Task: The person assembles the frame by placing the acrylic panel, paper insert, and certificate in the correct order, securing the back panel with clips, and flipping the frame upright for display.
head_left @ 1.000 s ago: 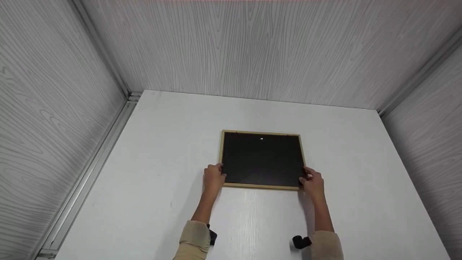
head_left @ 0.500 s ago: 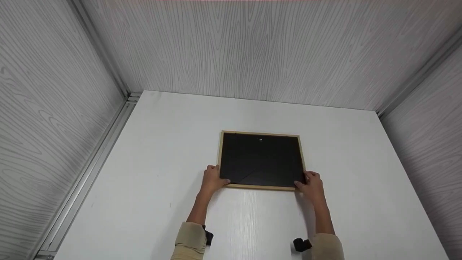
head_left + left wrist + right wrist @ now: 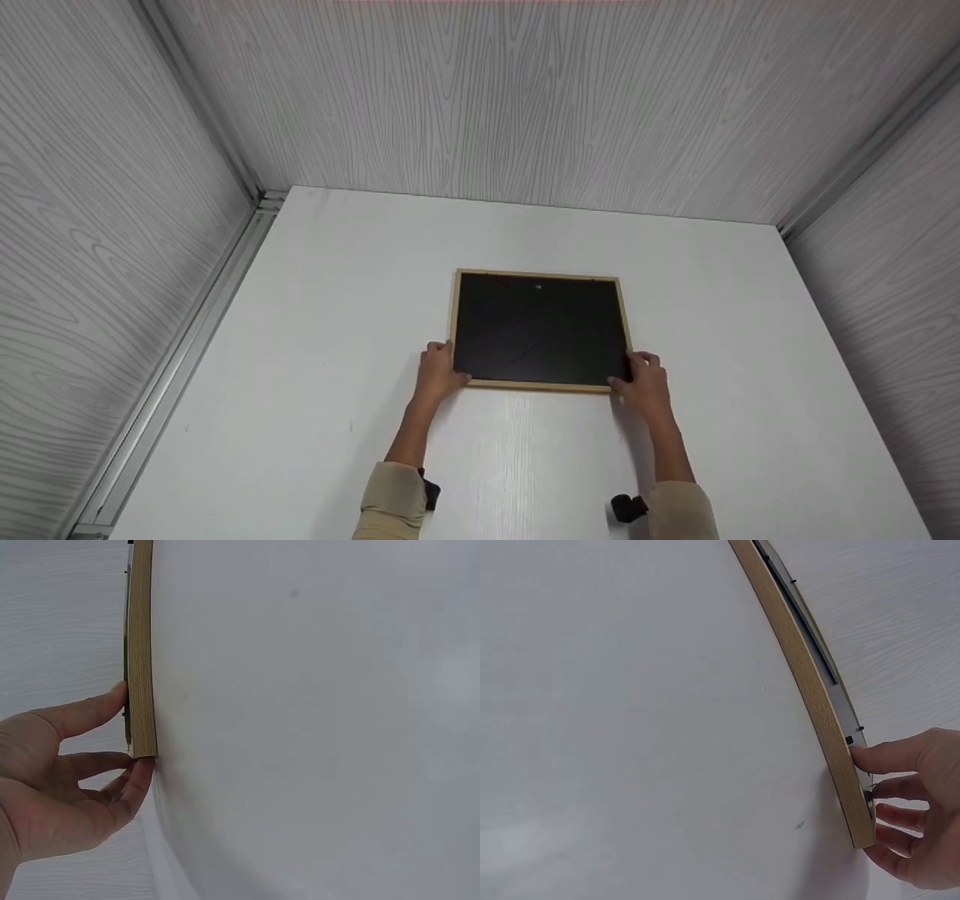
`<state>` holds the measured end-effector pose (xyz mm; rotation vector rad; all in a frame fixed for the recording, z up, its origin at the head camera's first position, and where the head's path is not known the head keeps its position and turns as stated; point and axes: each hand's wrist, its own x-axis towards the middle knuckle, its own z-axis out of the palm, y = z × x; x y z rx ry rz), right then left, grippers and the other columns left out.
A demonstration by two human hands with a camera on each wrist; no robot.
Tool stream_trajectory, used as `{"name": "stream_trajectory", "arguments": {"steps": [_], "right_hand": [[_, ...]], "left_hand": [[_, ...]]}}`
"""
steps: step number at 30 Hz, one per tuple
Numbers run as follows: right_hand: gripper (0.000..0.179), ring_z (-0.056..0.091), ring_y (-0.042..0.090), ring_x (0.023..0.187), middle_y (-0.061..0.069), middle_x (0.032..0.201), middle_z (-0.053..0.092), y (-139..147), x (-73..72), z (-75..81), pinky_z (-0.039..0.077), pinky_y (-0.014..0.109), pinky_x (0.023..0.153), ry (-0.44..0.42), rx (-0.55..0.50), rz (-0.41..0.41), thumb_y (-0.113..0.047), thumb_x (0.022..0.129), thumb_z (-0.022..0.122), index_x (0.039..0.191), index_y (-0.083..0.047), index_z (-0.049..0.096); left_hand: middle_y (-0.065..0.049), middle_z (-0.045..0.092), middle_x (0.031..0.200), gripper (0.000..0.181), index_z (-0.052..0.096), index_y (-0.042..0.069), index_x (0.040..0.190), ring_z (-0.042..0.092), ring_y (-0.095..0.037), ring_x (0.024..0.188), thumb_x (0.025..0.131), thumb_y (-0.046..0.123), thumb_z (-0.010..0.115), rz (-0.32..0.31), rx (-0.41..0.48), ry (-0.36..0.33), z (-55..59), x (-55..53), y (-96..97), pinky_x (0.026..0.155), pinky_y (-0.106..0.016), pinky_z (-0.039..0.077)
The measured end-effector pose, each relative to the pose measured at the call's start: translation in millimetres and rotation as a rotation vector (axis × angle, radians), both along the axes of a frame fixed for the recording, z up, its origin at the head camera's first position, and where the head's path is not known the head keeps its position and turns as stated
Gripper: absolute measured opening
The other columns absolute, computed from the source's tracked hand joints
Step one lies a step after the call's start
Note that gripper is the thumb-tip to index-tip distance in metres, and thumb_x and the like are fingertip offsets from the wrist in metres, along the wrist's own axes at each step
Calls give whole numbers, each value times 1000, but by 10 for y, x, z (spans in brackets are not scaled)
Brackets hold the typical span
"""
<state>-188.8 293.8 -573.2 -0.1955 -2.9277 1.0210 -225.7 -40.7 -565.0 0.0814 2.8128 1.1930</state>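
A picture frame [image 3: 541, 330] lies back side up on the white table, with a black backing board, a light wood rim and a small metal hanger near the far edge. A thin diagonal line marks the backing. My left hand [image 3: 438, 373] holds the near left corner, thumb by the near rim and fingers along the left side. At the near right corner, my right hand [image 3: 646, 386] grips it the same way. The right wrist view shows small dark tabs along the wood rim [image 3: 802, 667] and a gap beside the backing; fingertips beneath the corner are partly hidden.
The white tabletop [image 3: 337, 300] surrounds the frame. Grey wood-grain panels [image 3: 510, 105] stand at the back and both sides, with a metal rail [image 3: 172, 375] along the left edge. A black wrist camera [image 3: 627, 508] sits by the right sleeve.
Both thumbs have shifted from the backing near the sides toward the near rim, and the fingers have resettled on the side edges. The picture frame stays about where it was.
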Motion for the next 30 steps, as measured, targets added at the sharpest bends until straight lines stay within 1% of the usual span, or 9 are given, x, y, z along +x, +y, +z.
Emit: {"name": "stream_trajectory", "arguments": {"steps": [4,6,9,13,16,19,22,27,30], "right_hand": [[70,31,49,117,34,128,31,19,20,-13,29,54,96,-39,-29,-13,-12,82,66,137,12,29],[72,30,48,118,34,128,29,21,35,-10,28,54,97,-60,-40,-21,-12,83,66,138,11,26],[69,30,47,117,32,127,30,16,56,-8,29,53,96,-76,-38,-34,-12,83,65,137,11,28],[64,32,45,116,30,125,32,-14,67,5,30,52,95,-84,-23,-46,-12,84,64,135,11,33],[64,33,46,115,30,124,33,-42,58,18,32,53,93,-77,-9,-52,-11,84,64,136,10,33],[62,34,46,113,31,123,33,-64,26,26,34,53,89,-63,-1,-51,-10,84,64,137,5,35],[58,35,45,112,30,124,34,-87,-27,39,37,52,86,-46,2,-45,-10,84,64,136,1,41],[52,33,44,114,28,130,32,-124,-136,67,37,51,85,-64,12,-41,-11,86,62,134,1,44],[53,31,45,115,28,132,29,-139,-207,88,37,52,86,-82,5,-39,-11,87,61,135,2,42]], "left_hand": [[-28,43,114,71,45,-16,124,41,-41,108,70,12,80,1,-20,-15,-9,7,33,90,-47,38],[-29,41,115,73,43,-16,124,40,-42,109,70,15,80,2,-33,-16,-24,6,60,90,-47,37],[-30,39,117,73,41,-15,123,38,-43,110,70,14,81,18,-43,-29,-52,-5,94,92,-47,35],[-30,38,118,73,40,-12,122,37,-43,112,67,12,82,69,-17,-69,-68,-44,112,93,-47,34],[-30,37,121,76,39,-9,126,36,-43,114,67,11,83,93,4,-103,-58,-87,112,95,-46,32],[-29,35,124,81,35,-7,133,33,-43,117,68,10,82,95,20,-131,-37,-139,107,97,-47,30],[-28,33,125,85,31,-4,138,31,-43,119,69,8,80,90,23,-143,-10,-204,104,98,-47,29],[-28,33,127,85,30,-4,140,30,-42,120,71,9,79,77,-8,-132,23,-332,106,99,-46,28],[-28,31,130,85,28,-5,140,30,-42,121,73,9,77,51,-41,-98,25,-399,112,98,-46,29]]}}
